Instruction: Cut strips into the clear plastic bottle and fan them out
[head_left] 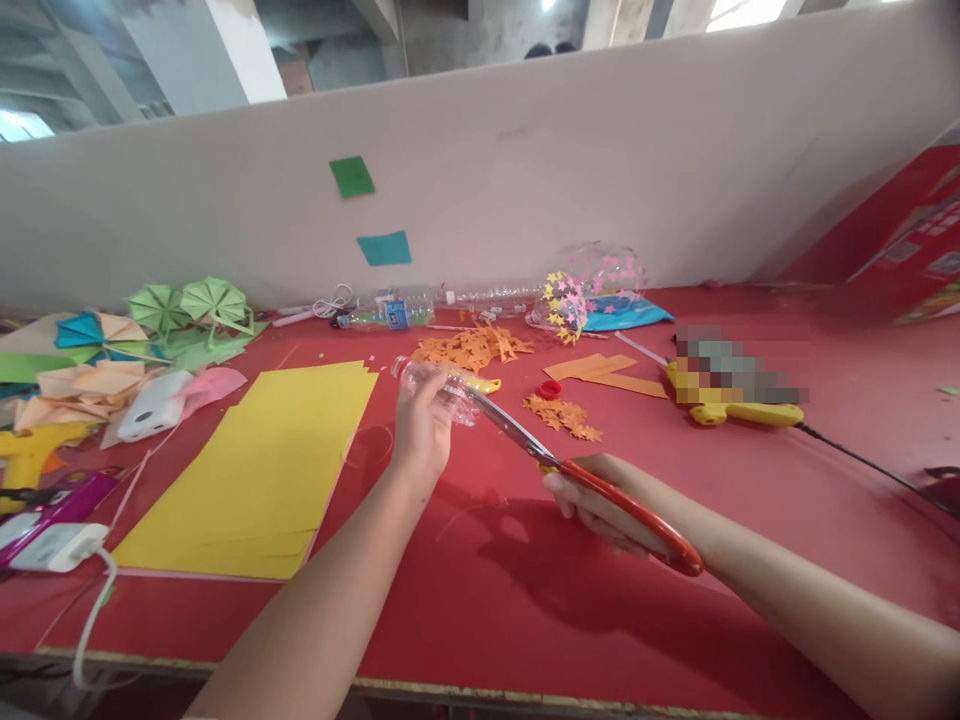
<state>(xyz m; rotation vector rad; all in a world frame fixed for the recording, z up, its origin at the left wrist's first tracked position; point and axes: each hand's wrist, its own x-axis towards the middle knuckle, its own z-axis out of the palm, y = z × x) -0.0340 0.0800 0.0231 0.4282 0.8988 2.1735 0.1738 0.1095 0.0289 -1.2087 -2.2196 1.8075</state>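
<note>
My left hand (421,425) is wrapped round the clear top part of a plastic bottle (459,400), its neck with a red ring pointing away to the left. In my right hand (607,500) is a pair of scissors (517,432) with red handles, the blades reaching up and left to the bottle's cut edge. Whether the blades are biting into the plastic I cannot tell. Beyond the hands lie orange paper stars (472,347). A red bottle cap (550,390) rests beside a smaller heap of orange stars (566,418).
Yellow paper sheets (255,470) lie left of my hands. Orange paper strips (607,372) and a yellow glue gun (750,412) with a black cord are to the right. Bottles (394,310) and a star-covered clear piece (564,305) stand along the white partition (480,180). Folded paper umbrellas (214,300) sit far left.
</note>
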